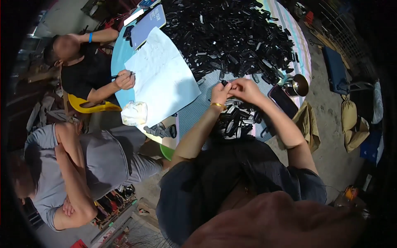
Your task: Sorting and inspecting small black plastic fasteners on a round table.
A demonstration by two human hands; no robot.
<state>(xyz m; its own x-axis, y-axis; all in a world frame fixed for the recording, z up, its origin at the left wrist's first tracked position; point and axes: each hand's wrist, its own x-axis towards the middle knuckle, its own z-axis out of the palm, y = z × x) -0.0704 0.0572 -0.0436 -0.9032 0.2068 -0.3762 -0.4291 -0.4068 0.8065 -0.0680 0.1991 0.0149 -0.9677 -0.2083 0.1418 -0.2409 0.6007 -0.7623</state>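
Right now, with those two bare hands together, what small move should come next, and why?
Probably lower the small black piece onto the nearer pile of slim black and silvery pieces: the left hand pinches it beside the right hand, just beyond that pile.

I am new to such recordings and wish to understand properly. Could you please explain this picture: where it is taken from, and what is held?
There is no machine: the grip is a person's bare left hand and right hand. One camera, worn on the head and looking down, took this picture; its wide lens bends straight edges. On the table lie a big heap of small, mostly black pieces, a paper, a notebook, a metal cup and, close to that person, a smaller pile. The left hand holds a black piece; the right hand is at it, but whether it grips too, I cannot tell. At the left, another person holds a pen.
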